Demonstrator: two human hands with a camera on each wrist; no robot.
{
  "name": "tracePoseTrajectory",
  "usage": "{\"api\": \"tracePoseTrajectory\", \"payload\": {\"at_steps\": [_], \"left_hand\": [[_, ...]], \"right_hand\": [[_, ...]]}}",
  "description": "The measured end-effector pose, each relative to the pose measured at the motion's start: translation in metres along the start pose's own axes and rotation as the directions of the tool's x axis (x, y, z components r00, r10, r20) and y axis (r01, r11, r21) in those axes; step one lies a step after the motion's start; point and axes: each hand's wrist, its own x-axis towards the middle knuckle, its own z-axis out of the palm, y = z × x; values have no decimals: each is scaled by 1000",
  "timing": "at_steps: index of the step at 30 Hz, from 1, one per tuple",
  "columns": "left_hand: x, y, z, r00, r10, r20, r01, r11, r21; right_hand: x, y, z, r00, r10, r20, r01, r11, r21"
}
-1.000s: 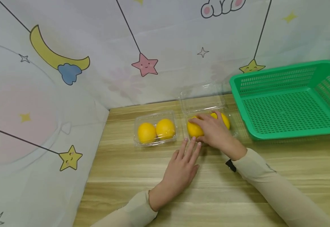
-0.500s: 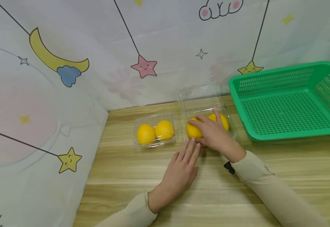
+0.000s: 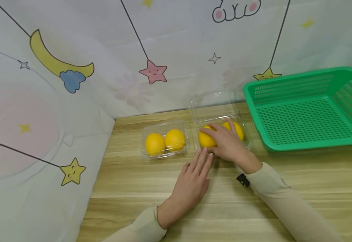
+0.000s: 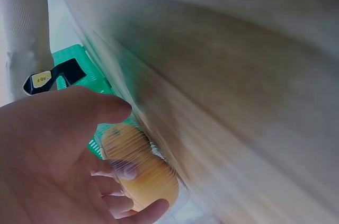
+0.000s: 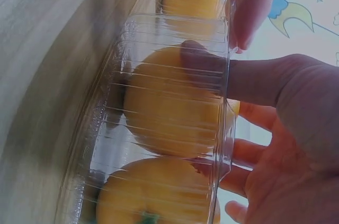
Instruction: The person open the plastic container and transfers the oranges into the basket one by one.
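Note:
A clear plastic clamshell box (image 3: pixel 214 112) stands with its lid raised against the backdrop and two oranges in its base. My right hand (image 3: pixel 228 143) reaches in from above and grips the left orange (image 3: pixel 205 139). In the right wrist view, the thumb lies inside the ribbed front wall against that orange (image 5: pixel 169 97), with fingers round its far side. Beside it sits the other orange (image 3: pixel 239 130), partly covered by the hand. My left hand (image 3: pixel 191 183) lies with straight fingers, fingertips right at the box's front edge.
To the left, a second clear box (image 3: pixel 166 155) is closed over two oranges. A green plastic basket (image 3: pixel 300 145) stands at the right on the wood-grain table (image 3: pixel 127 188). A printed cloth backdrop (image 3: pixel 182 43) rises along the back and left.

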Motion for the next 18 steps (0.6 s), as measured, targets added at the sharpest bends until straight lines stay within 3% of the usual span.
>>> {"api": "tracePoseTrajectory", "payload": {"at_steps": [18], "left_hand": [[-1, 1, 2, 1000, -9, 17, 9, 1000, 21]], "right_hand": [[-1, -3, -9, 996, 21, -91, -17, 999, 45]]}}
